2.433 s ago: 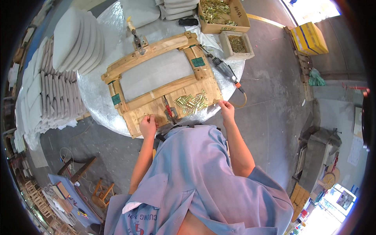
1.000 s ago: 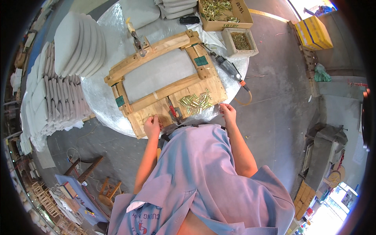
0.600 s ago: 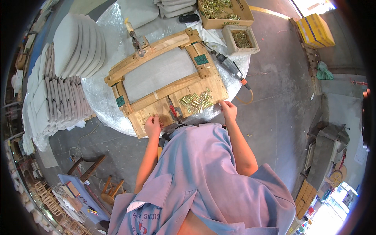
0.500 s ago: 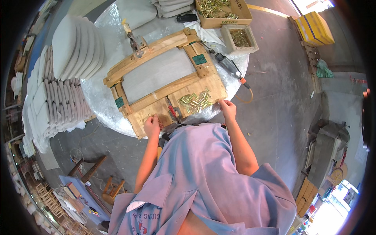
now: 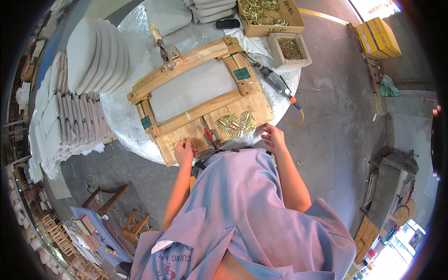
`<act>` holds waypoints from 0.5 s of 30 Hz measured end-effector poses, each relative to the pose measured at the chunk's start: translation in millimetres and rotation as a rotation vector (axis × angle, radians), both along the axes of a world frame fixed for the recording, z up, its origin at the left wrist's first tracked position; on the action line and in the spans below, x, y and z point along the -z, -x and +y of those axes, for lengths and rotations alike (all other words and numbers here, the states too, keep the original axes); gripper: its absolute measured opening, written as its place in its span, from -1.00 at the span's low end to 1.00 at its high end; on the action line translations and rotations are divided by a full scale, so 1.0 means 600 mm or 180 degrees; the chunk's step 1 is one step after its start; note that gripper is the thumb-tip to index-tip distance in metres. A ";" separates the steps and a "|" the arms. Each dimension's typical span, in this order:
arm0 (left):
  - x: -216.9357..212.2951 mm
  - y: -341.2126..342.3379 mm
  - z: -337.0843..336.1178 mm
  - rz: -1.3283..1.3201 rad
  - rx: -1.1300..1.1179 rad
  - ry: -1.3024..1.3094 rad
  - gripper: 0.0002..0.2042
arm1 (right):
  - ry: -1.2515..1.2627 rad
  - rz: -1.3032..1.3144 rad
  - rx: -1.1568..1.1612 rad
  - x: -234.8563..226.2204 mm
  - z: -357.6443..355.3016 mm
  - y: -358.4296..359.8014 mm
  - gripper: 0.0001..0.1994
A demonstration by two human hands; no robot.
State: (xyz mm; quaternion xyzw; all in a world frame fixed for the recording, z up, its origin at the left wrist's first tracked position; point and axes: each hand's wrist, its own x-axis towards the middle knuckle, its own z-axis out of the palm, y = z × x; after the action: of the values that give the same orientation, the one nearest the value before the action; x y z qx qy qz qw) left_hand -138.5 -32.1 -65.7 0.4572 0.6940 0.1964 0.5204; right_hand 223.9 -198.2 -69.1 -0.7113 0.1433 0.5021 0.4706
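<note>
Left hand (image 5: 185,150): fingers curled, pressed on near plank of wooden jig (image 5: 200,95); whether it pinches anything, cannot tell; right hand (image 5: 273,138): fingers loosely spread at jig's near right corner, holding nothing; brass hardware pile (image 5: 234,122) just beyond, between hands, nearer right; red-handled clamp (image 5: 210,136) between hands; grey panel (image 5: 193,88) farther, long axis left-right; power driver (image 5: 278,85) far right.

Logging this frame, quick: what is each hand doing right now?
Left hand: curled shut, resting on the wooden jig; cannot tell if it holds anything.
Right hand: open, at the jig's near edge, holding nothing.
</note>
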 end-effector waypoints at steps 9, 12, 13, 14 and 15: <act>-0.005 0.000 0.001 -0.0109 -0.0069 0.0113 -0.61 | -0.0075 -0.0099 -0.0560 -0.015 0.005 0.007 -0.66; 0.002 0.006 0.001 -0.0356 -0.0020 0.0140 -0.63 | -0.0547 -0.0477 -0.1046 -0.011 0.016 0.025 -0.67; 0.002 0.006 0.000 -0.0470 -0.0011 0.0156 -0.64 | -0.0832 -0.0615 -0.1178 -0.014 0.026 0.037 -0.68; 0.002 0.005 -0.001 -0.0585 0.0001 0.0173 -0.65 | -0.1116 -0.0753 -0.1305 -0.017 0.037 0.050 -0.68; 0.001 0.009 -0.005 -0.0679 -0.0031 0.0142 -0.66 | -0.1135 -0.0914 -0.1651 -0.038 0.057 0.059 -0.68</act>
State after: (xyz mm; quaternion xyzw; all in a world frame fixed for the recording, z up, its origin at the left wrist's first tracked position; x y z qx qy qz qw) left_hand -143.7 -35.0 -66.3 0.4186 0.6411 0.2308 0.6004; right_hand 188.7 -164.0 -46.6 -0.6940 -0.2000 0.5168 0.4596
